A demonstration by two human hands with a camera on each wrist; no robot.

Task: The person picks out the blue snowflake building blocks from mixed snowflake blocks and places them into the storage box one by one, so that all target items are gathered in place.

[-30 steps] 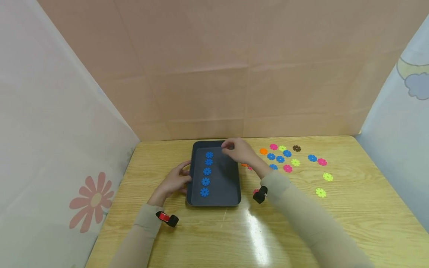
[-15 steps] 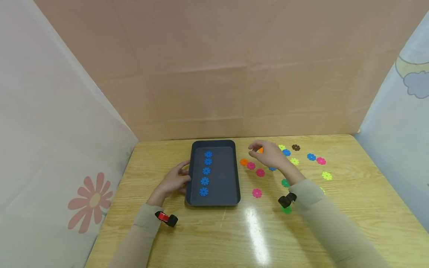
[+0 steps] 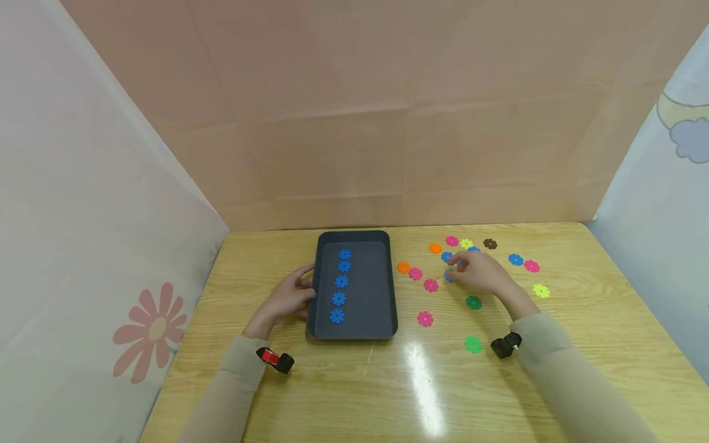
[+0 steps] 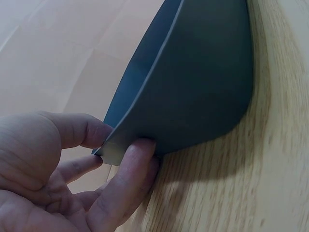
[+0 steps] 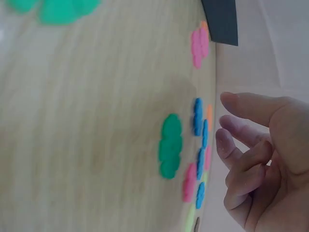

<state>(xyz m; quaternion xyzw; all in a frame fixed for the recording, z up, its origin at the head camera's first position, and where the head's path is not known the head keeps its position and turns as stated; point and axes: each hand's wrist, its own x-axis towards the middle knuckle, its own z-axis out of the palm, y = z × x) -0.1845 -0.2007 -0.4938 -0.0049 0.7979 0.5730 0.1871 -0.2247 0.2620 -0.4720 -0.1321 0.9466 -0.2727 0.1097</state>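
Head view: at frame centre the left hand (image 3: 285,301) is gripping the left rim of the dark tray (image 3: 382,295), which is carrying five blue discs (image 3: 341,282) in a column. Right of centre, the right hand (image 3: 482,274) is hovering, fingers loosely spread, over a blue disc (image 3: 448,276) among scattered discs on the worktop (image 3: 354,381).

Left wrist view: fingers (image 4: 128,179) are pinching the tray (image 4: 193,92) edge at lower left.

Right wrist view: the right hand (image 5: 260,159), at right, is holding nothing, its fingers relaxed, just beside the blue discs (image 5: 198,116) and a green disc (image 5: 170,145).

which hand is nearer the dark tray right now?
Left. The left hand grips the dark tray at its left rim, thumb and fingers pinching the edge. The right hand is off to the tray's right, over the loose blue discs on the table, apart from the tray.
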